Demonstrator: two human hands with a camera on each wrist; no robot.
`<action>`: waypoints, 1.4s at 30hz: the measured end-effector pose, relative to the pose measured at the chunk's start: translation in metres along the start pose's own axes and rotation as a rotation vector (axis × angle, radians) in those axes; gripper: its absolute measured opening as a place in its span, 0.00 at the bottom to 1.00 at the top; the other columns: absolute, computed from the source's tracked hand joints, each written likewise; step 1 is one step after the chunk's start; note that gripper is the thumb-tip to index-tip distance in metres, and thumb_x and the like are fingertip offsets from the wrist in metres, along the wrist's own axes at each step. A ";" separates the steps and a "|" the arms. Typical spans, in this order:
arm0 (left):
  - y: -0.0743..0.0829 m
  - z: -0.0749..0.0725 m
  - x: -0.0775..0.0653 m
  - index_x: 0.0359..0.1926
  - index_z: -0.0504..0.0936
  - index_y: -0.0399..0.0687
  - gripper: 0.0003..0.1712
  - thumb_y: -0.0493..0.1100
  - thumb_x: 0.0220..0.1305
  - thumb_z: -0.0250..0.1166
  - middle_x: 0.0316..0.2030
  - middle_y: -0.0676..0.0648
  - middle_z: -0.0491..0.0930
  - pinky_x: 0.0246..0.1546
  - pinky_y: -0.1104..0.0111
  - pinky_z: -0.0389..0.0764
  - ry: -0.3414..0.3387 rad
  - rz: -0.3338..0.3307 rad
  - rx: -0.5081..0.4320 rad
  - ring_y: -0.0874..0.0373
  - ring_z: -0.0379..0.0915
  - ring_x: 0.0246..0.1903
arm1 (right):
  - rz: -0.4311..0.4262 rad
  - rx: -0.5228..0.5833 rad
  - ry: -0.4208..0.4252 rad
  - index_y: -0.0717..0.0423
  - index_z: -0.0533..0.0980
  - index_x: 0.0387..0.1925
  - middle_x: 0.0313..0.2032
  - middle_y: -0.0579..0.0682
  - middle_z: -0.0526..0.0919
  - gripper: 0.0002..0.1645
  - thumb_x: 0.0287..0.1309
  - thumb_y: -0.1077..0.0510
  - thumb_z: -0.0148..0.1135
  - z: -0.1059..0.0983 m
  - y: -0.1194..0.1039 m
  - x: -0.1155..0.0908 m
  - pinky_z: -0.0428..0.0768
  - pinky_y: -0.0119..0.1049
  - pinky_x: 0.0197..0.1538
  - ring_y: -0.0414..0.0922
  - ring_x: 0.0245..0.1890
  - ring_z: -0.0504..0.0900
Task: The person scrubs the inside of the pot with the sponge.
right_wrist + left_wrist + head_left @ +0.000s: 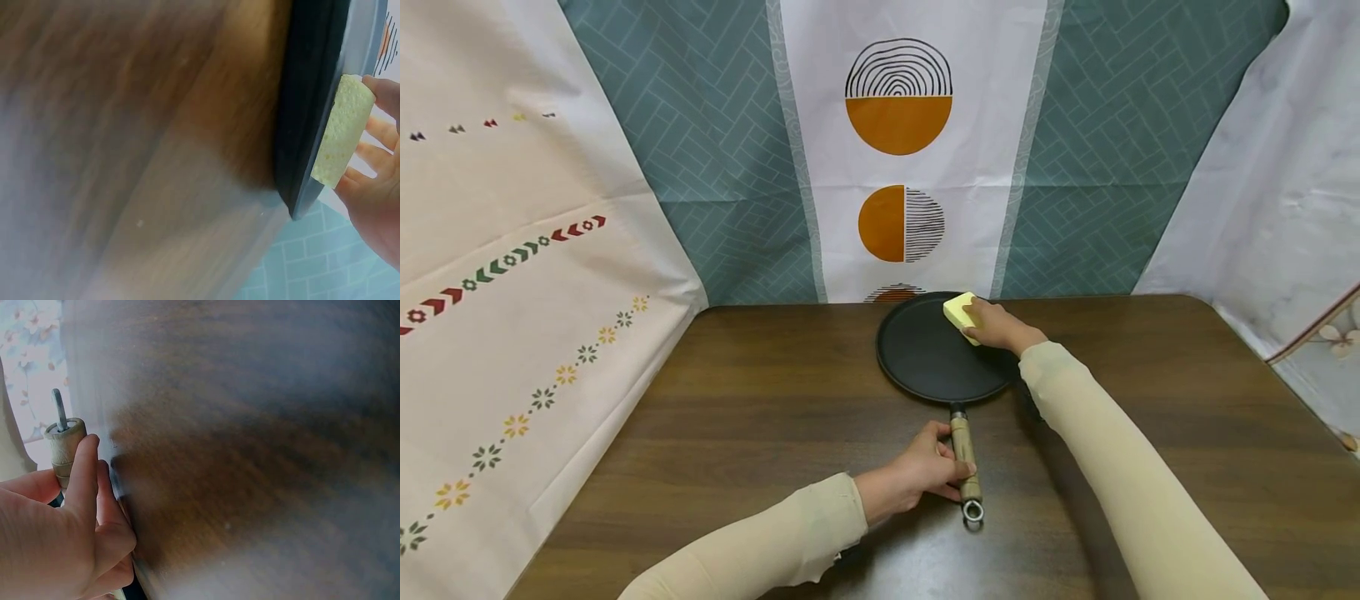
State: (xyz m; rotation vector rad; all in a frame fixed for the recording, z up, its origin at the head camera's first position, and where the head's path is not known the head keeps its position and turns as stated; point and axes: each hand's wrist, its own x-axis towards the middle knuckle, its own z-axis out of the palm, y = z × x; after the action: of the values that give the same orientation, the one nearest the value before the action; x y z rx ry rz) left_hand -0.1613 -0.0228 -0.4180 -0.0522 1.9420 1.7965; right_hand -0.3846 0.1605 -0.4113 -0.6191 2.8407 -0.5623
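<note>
A flat, round black pan (925,354) lies toward the back of the wooden table, its wooden handle (962,446) pointing to the front. My left hand (925,463) grips that handle near its end, thumb on one side and fingers on the other; a metal hanging ring (973,511) sticks out beyond it. In the left wrist view the handle's tip (65,447) rises past the fingers. My right hand (998,325) holds a pale yellow sponge (958,310) against the pan's upper right part. The right wrist view shows the sponge (345,131) flat on the pan surface between thumb and fingers.
The brown wooden table (760,400) stretches to both sides of the pan. Behind it hangs a teal and white patterned cloth (737,150). A cream embroidered cloth (535,333) borders the left side, and a pale cloth (1285,192) the right.
</note>
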 end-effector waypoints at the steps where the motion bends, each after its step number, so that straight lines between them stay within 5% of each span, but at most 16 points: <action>1: 0.000 0.000 0.000 0.60 0.59 0.36 0.34 0.23 0.55 0.64 0.34 0.40 0.69 0.27 0.59 0.86 -0.001 -0.002 0.000 0.52 0.75 0.26 | -0.003 -0.005 0.000 0.68 0.56 0.69 0.71 0.70 0.48 0.35 0.69 0.54 0.52 0.000 0.001 -0.001 0.59 0.61 0.67 0.69 0.67 0.53; 42: 0.000 0.002 0.001 0.60 0.59 0.36 0.34 0.23 0.55 0.64 0.34 0.40 0.68 0.28 0.58 0.86 -0.007 0.010 -0.005 0.52 0.76 0.26 | -0.043 -0.005 0.076 0.72 0.58 0.67 0.69 0.73 0.50 0.34 0.68 0.55 0.53 0.007 0.003 -0.049 0.61 0.65 0.64 0.75 0.63 0.56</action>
State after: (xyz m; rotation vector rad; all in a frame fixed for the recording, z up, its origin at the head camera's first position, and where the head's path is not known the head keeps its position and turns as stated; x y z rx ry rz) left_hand -0.1616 -0.0202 -0.4183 -0.0376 1.9360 1.8064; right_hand -0.3404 0.1817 -0.4139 -0.6750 2.9072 -0.5981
